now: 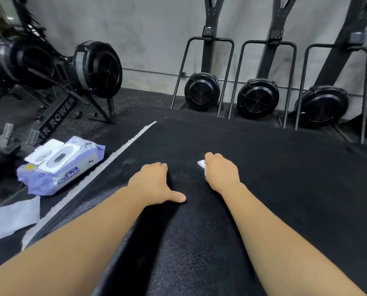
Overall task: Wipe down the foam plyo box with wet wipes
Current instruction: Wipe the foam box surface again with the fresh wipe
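The black foam plyo box [285,189] fills the middle and right of the head view, its top facing me. My right hand [221,170] presses a white wet wipe [201,164] onto the box top; only a corner of the wipe shows past my fingers. My left hand [154,184] rests flat on the box top beside it, fingers curled forward, thumb spread, holding nothing. A purple pack of wet wipes [61,165] lies on the floor to the left with its lid flipped open.
A white sheet [9,218] lies on the floor at the lower left. A white strip [122,148] runs along the box's left edge. An air rower [56,82] stands at the back left. Three ski machines [257,97] line the grey wall behind the box.
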{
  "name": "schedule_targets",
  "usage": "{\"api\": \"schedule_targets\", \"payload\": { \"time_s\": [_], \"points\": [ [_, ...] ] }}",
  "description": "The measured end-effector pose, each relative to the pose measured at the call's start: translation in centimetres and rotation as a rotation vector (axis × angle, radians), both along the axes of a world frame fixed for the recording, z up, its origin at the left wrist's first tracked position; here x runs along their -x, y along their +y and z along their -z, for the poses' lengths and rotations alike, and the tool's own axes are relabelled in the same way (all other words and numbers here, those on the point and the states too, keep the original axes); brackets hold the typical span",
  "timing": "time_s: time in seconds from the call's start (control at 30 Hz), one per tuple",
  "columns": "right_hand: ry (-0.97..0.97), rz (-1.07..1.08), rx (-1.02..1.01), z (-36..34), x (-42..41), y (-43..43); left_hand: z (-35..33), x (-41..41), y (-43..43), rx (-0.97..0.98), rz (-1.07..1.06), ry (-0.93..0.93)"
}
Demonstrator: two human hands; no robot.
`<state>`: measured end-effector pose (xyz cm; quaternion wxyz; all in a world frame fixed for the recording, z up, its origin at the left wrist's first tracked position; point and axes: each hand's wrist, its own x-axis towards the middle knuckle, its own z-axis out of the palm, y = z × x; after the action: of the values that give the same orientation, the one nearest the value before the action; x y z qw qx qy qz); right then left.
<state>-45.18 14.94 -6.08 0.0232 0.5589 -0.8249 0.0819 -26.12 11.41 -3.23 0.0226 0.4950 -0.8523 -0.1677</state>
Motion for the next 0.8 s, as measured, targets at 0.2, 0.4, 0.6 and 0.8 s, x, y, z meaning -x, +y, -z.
{"api": "schedule_targets", "payload": {
  "time_s": [0.2, 0.4, 0.6, 0.8],
  "points": [
    [0.018, 0.165, -0.005, -0.1, 6.7, -0.4, 0.6, 2.2, -2.3, -0.048, 0.051, 0.015],
    [-0.041, 0.274, -0.005, -0.2, 8.0, -1.8, 0.1, 4.7, -4.7, -0.097, 0.084, 0.027],
    [-0.091, 0.152, 0.052, 0.4, 2.3, -2.9, -0.1, 5.8, -4.8, -0.111, 0.122, -0.096],
    [-0.147, -0.118, 0.001, 0.6, -2.1, -5.0, -0.4, 6.1, -5.0, -0.133, 0.116, -0.119]
  ]
}}
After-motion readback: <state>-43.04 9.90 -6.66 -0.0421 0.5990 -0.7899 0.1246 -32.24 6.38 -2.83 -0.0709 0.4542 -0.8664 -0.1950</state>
